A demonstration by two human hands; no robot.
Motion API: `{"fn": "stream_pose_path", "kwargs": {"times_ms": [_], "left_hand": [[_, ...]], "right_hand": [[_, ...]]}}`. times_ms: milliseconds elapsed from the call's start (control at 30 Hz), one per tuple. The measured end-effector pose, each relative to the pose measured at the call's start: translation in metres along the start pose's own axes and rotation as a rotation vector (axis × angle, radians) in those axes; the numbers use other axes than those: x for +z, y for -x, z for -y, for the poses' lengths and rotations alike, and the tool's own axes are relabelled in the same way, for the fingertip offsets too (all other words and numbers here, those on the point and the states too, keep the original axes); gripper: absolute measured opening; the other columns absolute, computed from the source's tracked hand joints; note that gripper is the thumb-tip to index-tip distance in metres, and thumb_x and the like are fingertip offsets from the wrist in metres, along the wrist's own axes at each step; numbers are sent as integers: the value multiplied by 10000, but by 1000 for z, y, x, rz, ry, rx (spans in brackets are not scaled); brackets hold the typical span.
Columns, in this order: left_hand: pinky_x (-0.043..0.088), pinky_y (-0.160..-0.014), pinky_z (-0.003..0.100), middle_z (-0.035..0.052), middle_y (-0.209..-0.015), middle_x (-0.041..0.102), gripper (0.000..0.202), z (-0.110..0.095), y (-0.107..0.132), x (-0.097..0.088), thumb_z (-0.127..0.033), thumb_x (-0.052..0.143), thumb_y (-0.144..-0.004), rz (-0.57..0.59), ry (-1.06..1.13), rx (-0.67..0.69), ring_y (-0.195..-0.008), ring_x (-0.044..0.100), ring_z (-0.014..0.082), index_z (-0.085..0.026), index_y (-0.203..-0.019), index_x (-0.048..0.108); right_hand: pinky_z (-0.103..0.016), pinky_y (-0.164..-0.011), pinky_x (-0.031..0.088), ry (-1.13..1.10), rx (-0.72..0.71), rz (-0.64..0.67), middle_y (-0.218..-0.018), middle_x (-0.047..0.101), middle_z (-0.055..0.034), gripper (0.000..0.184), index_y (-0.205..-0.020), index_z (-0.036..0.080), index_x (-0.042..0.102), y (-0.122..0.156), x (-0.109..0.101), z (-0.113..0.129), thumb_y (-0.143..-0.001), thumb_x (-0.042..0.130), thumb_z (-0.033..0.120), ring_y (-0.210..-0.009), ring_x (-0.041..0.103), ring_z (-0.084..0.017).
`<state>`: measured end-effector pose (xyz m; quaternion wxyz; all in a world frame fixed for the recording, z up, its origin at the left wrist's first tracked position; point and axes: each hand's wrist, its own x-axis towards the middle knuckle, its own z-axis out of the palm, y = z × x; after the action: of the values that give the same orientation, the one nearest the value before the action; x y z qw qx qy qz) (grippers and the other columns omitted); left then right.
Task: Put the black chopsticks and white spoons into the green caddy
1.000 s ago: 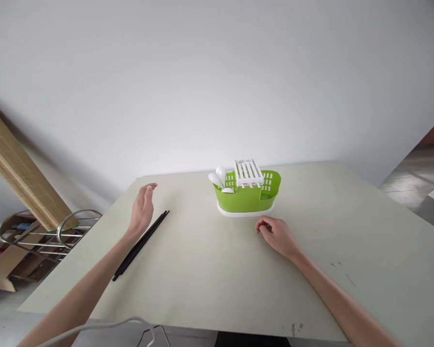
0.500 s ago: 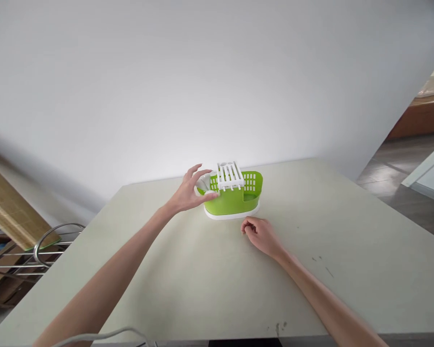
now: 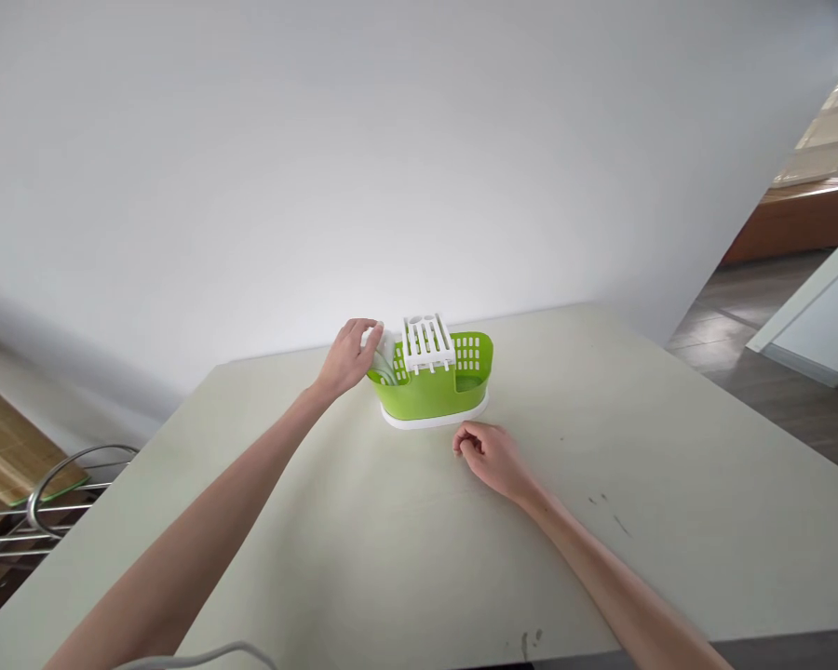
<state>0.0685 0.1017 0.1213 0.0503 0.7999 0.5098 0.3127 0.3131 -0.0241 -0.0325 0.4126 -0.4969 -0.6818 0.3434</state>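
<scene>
Pale tabletop (image 3: 391, 549), white wall (image 3: 321, 186) close behind its far edge. Off the left edge, lower down: a metal rack (image 3: 48, 484) of bent tubing with a wooden board (image 3: 10, 447) leaning over it. A white cable (image 3: 202, 651) loops along the near edge. A few dark marks (image 3: 604, 507) sit on the right part of the surface. Grey floor (image 3: 754, 372) shows past the right corner.

Green caddy (image 3: 429, 395) stands upright near the far edge, about mid-width, on a white base (image 3: 433, 421). Its long axis runs left to right, roughly parallel to the wall. A white slotted insert (image 3: 427, 340) sits across its middle top; the right compartment is open to view.

White spoons (image 3: 384, 354) stand in the caddy's left end compartment, tops up and tilted toward the left.

Left hand (image 3: 345, 358) is at that left end, arm reaching in from the lower left; fingers (image 3: 364, 333) curl closed over the spoon tops, thumb underneath. The hand covers part of the spoons, so their count is unclear.

Right hand (image 3: 493, 458) rests on the tabletop just in front of the caddy, apart from the base, fingers folded into a loose fist, nothing visible in it. Nothing lies between either hand and the caddy.
</scene>
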Motion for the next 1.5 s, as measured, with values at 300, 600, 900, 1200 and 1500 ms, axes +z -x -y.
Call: {"fn": "stream_pose_path", "kwargs": {"times_ms": [300, 600, 900, 1200, 1500], "left_hand": [[501, -954, 407, 157, -1227, 718, 385, 6, 4, 0, -530, 413, -1050, -94, 160, -301, -1110, 671, 274, -197, -1088, 602], [497, -925, 375, 149, -1210, 733, 533, 2, -1, 5, -594, 293, -1062, -35, -65, -382, -1109, 673, 283, -198, -1040, 648], [503, -793, 396, 144, -1062, 755, 424, -23, -29, 11, -586, 498, -971, 168, -409, -267, -943, 701, 316, -197, -952, 665], [419, -634, 307, 88, -883, 725, 254, -35, -23, 15, -461, 554, -932, 129, -311, -277, -818, 665, 246, -218, -892, 614], [410, -652, 300, 26, -712, 636, 270, -29, -32, -32, -439, 606, -868, -220, -171, -269, -693, 572, 184, -212, -726, 574]], "right_hand": [[-253, -553, 351, -9, 22, 2, -736, 721, 24, 224, -723, 233, 632, 1, -1, 2, -839, 464, 141, -519, 473, -126], [-261, -546, 350, -3, 24, 8, -749, 731, 17, 221, -722, 234, 631, 2, -1, 1, -844, 465, 154, -508, 453, -125], [-255, -546, 348, -5, 16, 1, -742, 726, 24, 224, -725, 234, 632, 0, 0, 0, -843, 461, 151, -516, 476, -124], [-253, -546, 341, -5, 9, 2, -748, 730, 24, 221, -725, 238, 631, 1, -3, 2, -828, 460, 144, -526, 490, -128], [-251, -549, 358, 4, -24, -1, -743, 725, 27, 221, -730, 240, 628, 1, 1, -2, -838, 455, 155, -525, 503, -129]]}}
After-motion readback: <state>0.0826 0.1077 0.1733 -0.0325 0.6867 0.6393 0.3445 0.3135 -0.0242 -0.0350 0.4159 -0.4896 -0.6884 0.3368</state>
